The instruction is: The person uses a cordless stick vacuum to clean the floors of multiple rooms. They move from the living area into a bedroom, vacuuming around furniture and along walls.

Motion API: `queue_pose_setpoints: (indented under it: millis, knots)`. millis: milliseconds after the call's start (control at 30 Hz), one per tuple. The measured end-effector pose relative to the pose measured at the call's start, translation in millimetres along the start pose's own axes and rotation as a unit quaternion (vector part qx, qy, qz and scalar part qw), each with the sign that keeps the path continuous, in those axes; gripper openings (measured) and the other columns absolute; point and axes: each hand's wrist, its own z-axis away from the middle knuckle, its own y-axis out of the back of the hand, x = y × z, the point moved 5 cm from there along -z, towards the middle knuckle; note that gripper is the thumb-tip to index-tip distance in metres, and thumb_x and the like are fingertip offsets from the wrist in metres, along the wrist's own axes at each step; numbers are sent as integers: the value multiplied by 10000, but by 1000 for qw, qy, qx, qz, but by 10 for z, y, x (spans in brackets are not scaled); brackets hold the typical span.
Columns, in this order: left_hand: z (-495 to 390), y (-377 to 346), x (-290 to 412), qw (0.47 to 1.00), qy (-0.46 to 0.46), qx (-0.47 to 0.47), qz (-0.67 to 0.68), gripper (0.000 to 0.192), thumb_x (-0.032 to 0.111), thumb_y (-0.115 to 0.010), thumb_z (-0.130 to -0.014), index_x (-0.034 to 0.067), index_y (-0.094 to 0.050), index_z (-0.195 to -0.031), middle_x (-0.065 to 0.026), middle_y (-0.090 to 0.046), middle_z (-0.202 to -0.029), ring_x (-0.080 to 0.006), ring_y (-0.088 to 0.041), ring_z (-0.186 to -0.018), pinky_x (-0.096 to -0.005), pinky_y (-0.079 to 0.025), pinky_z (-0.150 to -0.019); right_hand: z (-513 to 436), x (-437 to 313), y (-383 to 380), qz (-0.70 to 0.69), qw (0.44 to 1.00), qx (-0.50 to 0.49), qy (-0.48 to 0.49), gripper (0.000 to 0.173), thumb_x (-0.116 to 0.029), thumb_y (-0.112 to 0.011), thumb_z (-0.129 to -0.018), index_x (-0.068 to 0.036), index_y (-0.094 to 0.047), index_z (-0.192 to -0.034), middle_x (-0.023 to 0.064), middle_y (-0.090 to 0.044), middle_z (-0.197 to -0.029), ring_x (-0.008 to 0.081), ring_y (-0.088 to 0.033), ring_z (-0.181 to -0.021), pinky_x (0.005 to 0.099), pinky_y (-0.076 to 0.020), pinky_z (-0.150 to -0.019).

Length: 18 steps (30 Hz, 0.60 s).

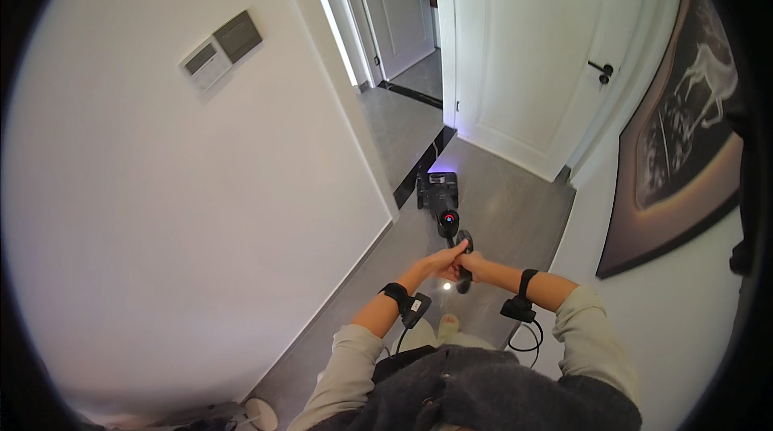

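Note:
Both of my hands are closed around the black upright handle of a floor cleaner (439, 192), in front of my body. My left hand (445, 262) grips from the left side, with its thumb near the upper part of the handle. Against it, from the right, my right hand (472, 265) wraps the same handle; the fingers partly overlap. The cleaner's head rests on the grey floor beside a black threshold strip, and a purple light glows at its front. A round display with a red ring is lit on its body.
A white wall (181, 189) with a control panel (206, 64) runs along the left. Ahead right stands a white door (525, 44) with a black handle; a black threshold (426, 159) crosses the doorway. A framed horse picture (676, 147) hangs on the right wall.

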Motion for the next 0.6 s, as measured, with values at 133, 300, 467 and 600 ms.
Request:
queue_pose_setpoints:
  millis: [133,300,467,600]
  knots:
    - [-631,9,755,990,2,45,-132,734,656,-465,-720,3,-511,-1052,-131,-583,-888,-215,-591,-654,-329,-481,-585,-383,-564,873,249,967,43,41,151,-61,-619,-618,50,-550,-694,114,-551,-602,201,-551,-495,324,-434,-455]
    - [-1313,606,1637,973,51,24,-224,724,565,-533,-736,-23,-441,-1149,-183,-561,-994,-289,-600,-706,-405,-501,-640,-1069,-1325,1483,421,906,34,31,175,-97,-663,-569,41,-563,-608,92,-559,-555,167,-550,-476,304,-442,-470]
    - [-1895,1491,2733,972,31,89,-214,639,459,-534,-771,-32,-425,-1166,-194,-579,-951,-313,-600,-722,-435,-504,-607,-1677,-2402,1767,496,867,18,41,157,-102,-642,-570,22,-560,-522,72,-548,-503,147,-536,-449,281,-436,-474]
    - [-1758,2589,3352,970,23,226,-83,462,360,-531,-790,-25,-475,-1037,-178,-584,-901,-322,-596,-729,-444,-504,-625,-2126,-3025,1576,502,864,-10,39,180,-125,-648,-574,13,-558,-501,70,-551,-503,144,-536,-449,284,-436,-481]
